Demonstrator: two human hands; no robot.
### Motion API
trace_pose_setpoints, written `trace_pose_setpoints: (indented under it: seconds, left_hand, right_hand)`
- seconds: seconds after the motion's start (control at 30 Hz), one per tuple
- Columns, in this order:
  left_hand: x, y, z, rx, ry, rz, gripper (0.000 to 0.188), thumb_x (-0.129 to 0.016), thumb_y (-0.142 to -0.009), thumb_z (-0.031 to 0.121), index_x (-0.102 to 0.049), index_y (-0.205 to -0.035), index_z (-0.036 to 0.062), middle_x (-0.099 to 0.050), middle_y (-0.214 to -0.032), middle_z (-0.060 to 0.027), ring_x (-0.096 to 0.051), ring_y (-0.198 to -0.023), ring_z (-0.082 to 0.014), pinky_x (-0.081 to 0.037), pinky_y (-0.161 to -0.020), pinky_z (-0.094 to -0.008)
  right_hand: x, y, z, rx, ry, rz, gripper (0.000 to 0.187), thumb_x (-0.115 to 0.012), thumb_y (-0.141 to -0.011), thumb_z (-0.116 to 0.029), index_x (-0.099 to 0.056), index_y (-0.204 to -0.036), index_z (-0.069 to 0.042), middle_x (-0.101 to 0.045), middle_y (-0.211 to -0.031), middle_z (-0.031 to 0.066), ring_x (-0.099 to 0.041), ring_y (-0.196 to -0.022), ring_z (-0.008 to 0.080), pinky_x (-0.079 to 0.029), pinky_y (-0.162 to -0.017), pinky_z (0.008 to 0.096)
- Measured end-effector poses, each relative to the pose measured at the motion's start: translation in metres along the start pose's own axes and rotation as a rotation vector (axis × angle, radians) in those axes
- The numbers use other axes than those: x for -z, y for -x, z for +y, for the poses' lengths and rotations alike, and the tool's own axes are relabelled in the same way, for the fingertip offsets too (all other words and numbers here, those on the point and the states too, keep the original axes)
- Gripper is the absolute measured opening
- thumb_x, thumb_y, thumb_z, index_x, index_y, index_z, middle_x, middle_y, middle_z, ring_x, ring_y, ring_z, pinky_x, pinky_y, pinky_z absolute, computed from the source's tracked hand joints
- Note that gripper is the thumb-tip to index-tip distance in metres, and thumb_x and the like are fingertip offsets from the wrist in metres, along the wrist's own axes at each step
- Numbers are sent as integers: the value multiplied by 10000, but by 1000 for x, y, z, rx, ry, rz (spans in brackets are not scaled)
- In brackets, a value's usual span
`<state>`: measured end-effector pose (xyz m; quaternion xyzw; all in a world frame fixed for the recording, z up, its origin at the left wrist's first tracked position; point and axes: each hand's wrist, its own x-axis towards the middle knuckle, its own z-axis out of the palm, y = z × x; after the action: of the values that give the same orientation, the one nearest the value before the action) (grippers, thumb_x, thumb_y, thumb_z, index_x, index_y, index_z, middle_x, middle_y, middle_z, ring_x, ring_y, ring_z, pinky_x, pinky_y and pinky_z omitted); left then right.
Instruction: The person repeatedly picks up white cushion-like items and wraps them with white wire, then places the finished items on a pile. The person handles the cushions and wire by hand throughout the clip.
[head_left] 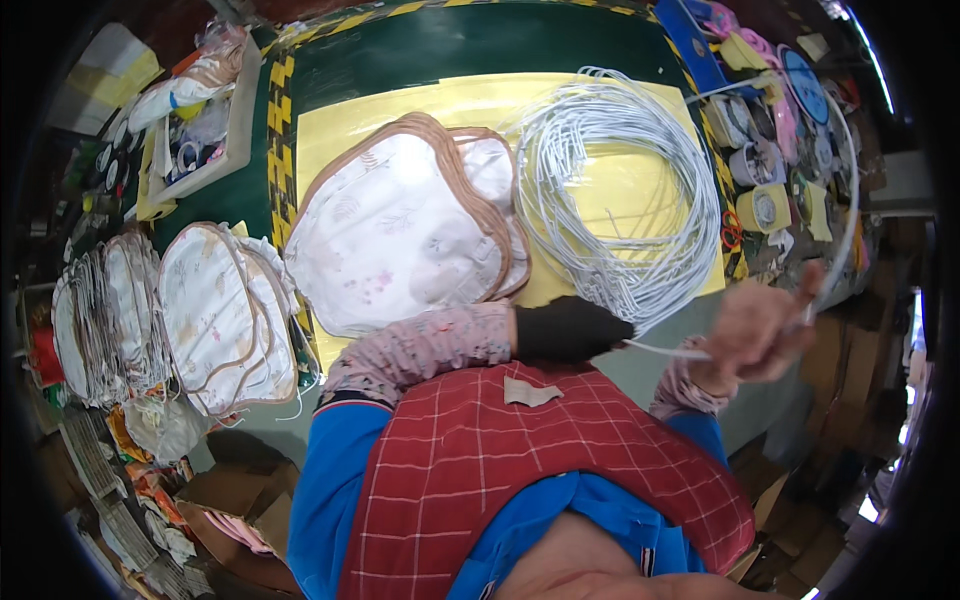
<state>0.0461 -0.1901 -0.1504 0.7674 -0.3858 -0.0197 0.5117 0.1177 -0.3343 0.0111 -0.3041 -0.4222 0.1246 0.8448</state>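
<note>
A large coil of thin white cord lies on the yellow sheet in front of me. My left hand, in a black glove, is closed on a length of this cord at the coil's near edge. From the glove a strand runs right to my bare right hand, which is blurred but has its fingers closed around the cord, one finger raised. Past that hand the strand arcs up at the far right and bends back toward the coil. Left of the coil lies a stack of white printed fabric pieces with brown edging.
More edged fabric pieces hang over the table's left side. A white tray of odds and ends stands at the far left. Orange scissors and tape rolls crowd the right edge. Below left is an open cardboard box.
</note>
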Motion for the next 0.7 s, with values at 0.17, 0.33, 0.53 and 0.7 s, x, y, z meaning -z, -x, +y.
trace_pose_setpoints:
  seconds: [0.17,0.33,0.53,0.7]
  left_hand:
    - [22,77,-51,303,-433,-268,231,-583,-777,295,-572,-924,118,-579,-804,-93,-614,-756,-296,-492,-605,-421]
    - [89,146,-162,691,-436,431,414,-572,-763,122,-558,-1172,61,-582,-1142,-175,-578,-982,-335,-460,-834,-404]
    - [187,204,-233,1177,-1124,444,216,-587,-759,235,-586,-942,121,-587,-918,-83,-592,-885,-249,-457,-741,-414]
    - [232,182,-184,878,-524,879,235,-526,-852,242,-591,-903,23,-633,-873,-131,-610,-799,-255,-453,-686,-358]
  right_hand:
    - [86,-14,-51,-344,131,592,554,-399,-976,-270,-179,-1412,-9,-388,-548,-27,-303,-326,32,-272,-279,171]
    - [85,-2,36,-504,780,581,408,-413,-960,-158,-387,-1320,32,-343,-522,-52,-239,-327,14,-186,-290,165]
    - [98,11,23,-350,707,500,403,-469,-938,-183,-429,-1257,60,-350,-485,-37,-268,-316,21,-178,-290,180]
    - [81,16,13,-401,596,366,412,-423,-959,-168,-402,-1274,98,-320,-455,-52,-255,-309,26,-181,-296,191]
